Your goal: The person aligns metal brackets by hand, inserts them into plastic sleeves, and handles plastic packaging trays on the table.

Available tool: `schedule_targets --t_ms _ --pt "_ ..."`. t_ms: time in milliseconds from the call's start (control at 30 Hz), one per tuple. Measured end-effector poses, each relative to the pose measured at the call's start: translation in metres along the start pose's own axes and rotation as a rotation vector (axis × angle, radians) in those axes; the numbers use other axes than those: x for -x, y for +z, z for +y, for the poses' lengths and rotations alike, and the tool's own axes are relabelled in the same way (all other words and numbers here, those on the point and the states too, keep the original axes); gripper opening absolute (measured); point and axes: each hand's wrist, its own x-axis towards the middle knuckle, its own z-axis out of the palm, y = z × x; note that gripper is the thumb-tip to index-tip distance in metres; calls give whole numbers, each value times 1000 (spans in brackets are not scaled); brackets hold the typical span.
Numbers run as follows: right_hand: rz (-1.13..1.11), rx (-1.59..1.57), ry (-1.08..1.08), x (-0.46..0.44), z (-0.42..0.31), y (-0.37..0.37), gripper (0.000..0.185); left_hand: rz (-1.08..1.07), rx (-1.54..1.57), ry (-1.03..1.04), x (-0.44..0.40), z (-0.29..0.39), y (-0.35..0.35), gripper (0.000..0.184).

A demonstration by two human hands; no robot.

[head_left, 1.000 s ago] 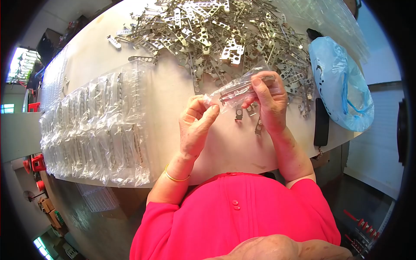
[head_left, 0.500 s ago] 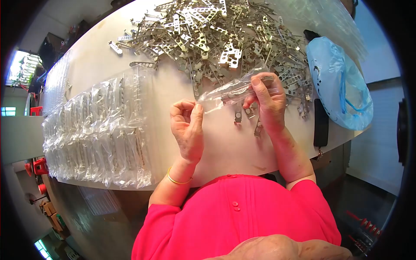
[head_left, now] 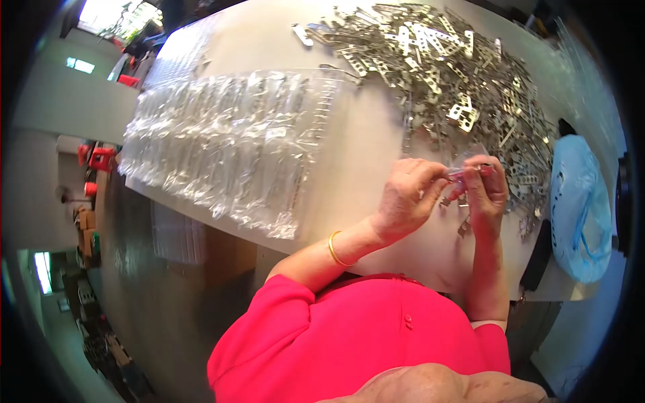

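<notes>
A small clear plastic bag [head_left: 457, 174] is bunched between my two hands, over the near edge of a heap of perforated metal brackets [head_left: 437, 57]. The fingers of my left hand [head_left: 411, 196] pinch the bag's left end. My right hand [head_left: 488, 195] is closed round its other end, thumb against fingers. Whether a bracket lies inside the bag is hidden by the fingers. A few loose brackets [head_left: 463, 227] rest on the table just below the hands.
Left of the hands, a clear tray [head_left: 321, 121] carries rows of plastic-wrapped pieces. Another clear ribbed tray [head_left: 180, 55] lies beyond it. A blue plastic bag [head_left: 579, 208] and a dark flat object [head_left: 536, 258] are at the right of the white table [head_left: 366, 144].
The view has swung left, so the table contents appear farther right. My hands have come closer together, and the bag stretched between them is now bunched up.
</notes>
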Motion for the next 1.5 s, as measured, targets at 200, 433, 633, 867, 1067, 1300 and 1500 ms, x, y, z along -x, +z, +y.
schedule_targets --t_ms 200,433,633,867,1067,1300,1500 --pt "-77 -44 32 0 -2 -2 15 -12 95 23 4 -2 1 11" --pt "-185 -44 121 1 0 -7 25 -44 146 -21 6 5 -5 9" --pt "-397 -5 269 -1 2 -12 24 -58 236 -136 7 13 -11 11" --pt "-532 42 350 7 2 -3 22 -72 329 -248 11 48 -41 10" --pt "-549 55 448 17 -2 21 17 57 61 -138 0 59 -82 14" --pt "-673 149 292 39 16 40 11 253 -523 -36 -50 35 -155 8" --pt "-785 262 119 34 17 40 10 241 -758 -71 -74 -18 -179 12"
